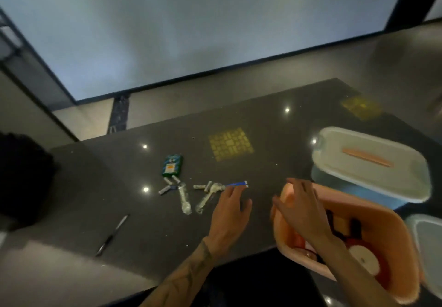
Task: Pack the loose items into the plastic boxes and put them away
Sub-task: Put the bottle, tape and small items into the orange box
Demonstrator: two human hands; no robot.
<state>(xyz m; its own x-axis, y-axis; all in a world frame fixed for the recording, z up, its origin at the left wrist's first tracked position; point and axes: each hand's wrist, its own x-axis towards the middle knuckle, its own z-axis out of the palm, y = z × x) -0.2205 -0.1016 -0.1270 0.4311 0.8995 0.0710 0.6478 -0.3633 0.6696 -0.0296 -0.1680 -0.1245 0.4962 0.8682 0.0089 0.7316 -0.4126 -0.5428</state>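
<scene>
Lying leftmost on the dark counter (275,125) is a black pen (112,235), then a green packet (172,165), small white tubes (168,185) and clear-wrapped spoons (185,199). The left grip (229,211) hovers empty, fingers straight, beside a blue stick (235,184); the right grip (301,207), spread and empty, is over the open pink plastic box (404,254).

Three plastic boxes on the right — pink box (406,271) near, blue box (344,187) farther, pale box (428,247) cut by the right edge. One green pack (172,165). Loose batteries (165,190) near it, about six — too blurred for an exact count. Two wrapped spoons (185,199) beside them. One blue stick (235,184). One pen (112,235), near left. Two yellow patches (230,144) on the far side of the table (95,187).
</scene>
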